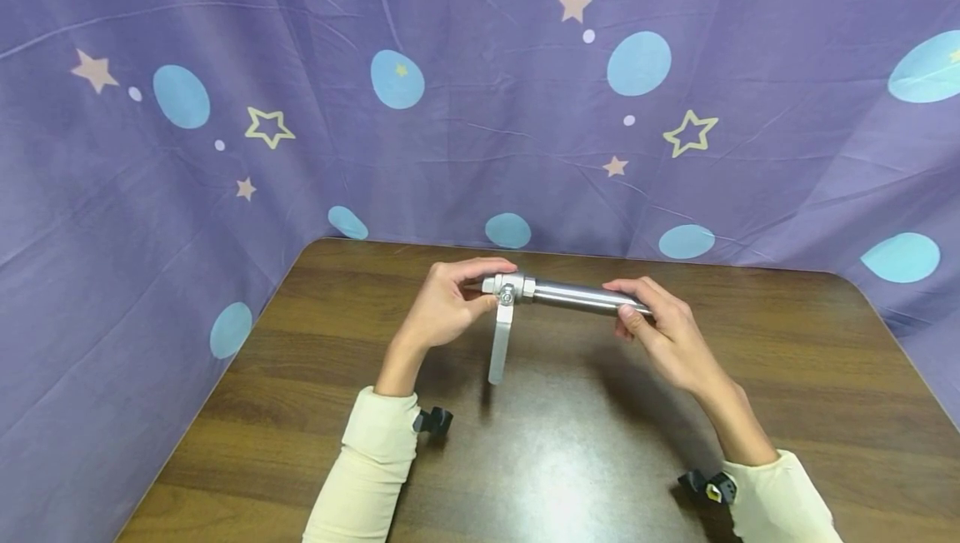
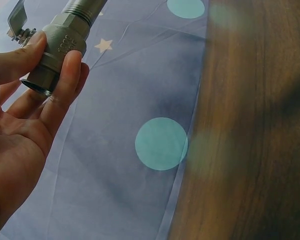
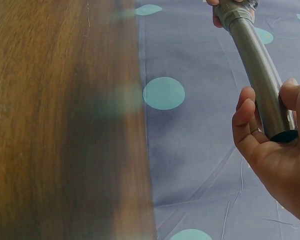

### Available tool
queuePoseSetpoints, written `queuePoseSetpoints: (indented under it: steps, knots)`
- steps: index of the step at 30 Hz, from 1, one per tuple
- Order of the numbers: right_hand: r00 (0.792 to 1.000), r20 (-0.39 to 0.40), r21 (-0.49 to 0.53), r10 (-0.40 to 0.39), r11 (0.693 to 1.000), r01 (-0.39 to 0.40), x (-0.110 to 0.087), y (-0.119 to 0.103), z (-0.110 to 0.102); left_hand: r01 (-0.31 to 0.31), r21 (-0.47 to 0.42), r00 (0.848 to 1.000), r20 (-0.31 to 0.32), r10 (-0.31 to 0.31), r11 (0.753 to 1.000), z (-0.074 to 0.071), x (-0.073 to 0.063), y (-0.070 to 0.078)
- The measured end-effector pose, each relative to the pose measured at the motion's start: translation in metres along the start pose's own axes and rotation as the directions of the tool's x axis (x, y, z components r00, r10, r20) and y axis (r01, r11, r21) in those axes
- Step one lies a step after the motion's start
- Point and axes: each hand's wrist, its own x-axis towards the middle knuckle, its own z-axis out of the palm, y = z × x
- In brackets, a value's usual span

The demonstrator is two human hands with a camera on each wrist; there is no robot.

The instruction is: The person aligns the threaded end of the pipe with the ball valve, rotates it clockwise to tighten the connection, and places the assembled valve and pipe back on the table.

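Observation:
A metal ball valve [image 1: 512,285] with a flat lever handle [image 1: 500,347] is joined to a shiny steel pipe [image 1: 573,296]; both are held above the table. My left hand [image 1: 447,301] grips the valve body between thumb and fingers at its left end. In the left wrist view the open end of the valve [image 2: 42,80] points toward the palm. My right hand [image 1: 671,333] holds the pipe near its far right end, thumb on one side and fingers on the other. The pipe's open end shows by the right palm in the right wrist view. The lever hangs toward me.
A brown wood-grain table [image 1: 300,410] lies beneath both hands. Behind it and to the sides hangs a purple cloth [image 1: 487,151] with stars and blue dots. Black wrist-worn devices sit at both sleeves, and light glares on the tabletop.

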Motion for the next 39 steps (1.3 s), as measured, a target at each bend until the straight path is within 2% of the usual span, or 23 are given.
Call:
queuePoseSetpoints:
  steps: [3,9,14,18,27,34,39]
  knots:
    - [1.000,-0.003,-0.005,0.001,1.000,-0.001,0.0001,0.0005,0.0002,-0.007,0.004,1.000,-0.001,0.007,1.000,0.0000,0.0000,-0.0008]
    - [1.000,-0.022,0.051,0.011,0.999,-0.010,-0.0009,0.0000,0.0027,0.002,-0.008,1.000,-0.010,-0.002,1.000,-0.0008,0.0009,-0.0023]
    - [0.997,-0.058,0.078,-0.059,0.995,0.063,-0.0001,-0.0008,0.0055,0.010,-0.027,1.000,-0.019,-0.011,1.000,-0.0016,0.0008,-0.0018]
    - [0.993,-0.065,0.063,-0.094,0.993,0.098,0.0001,-0.0004,0.0073,0.010,-0.032,1.000,-0.017,-0.010,0.999,-0.0022,0.0003,-0.0010]
    - [0.994,-0.071,0.027,-0.085,0.996,0.087,0.0004,-0.0009,0.0074,0.001,-0.035,1.000,-0.008,-0.001,0.999,-0.0025,0.0004,-0.0023]
    - [0.993,-0.075,0.018,-0.095,0.995,0.097,0.0016,-0.0013,0.0054,0.017,-0.038,1.000,-0.005,-0.017,0.999,-0.0016,0.0004,-0.0026]
    - [0.995,-0.065,0.009,-0.073,0.997,0.073,0.0016,-0.0007,0.0040,0.018,-0.031,1.000,-0.005,-0.018,0.999,-0.0011,0.0011,-0.0026]
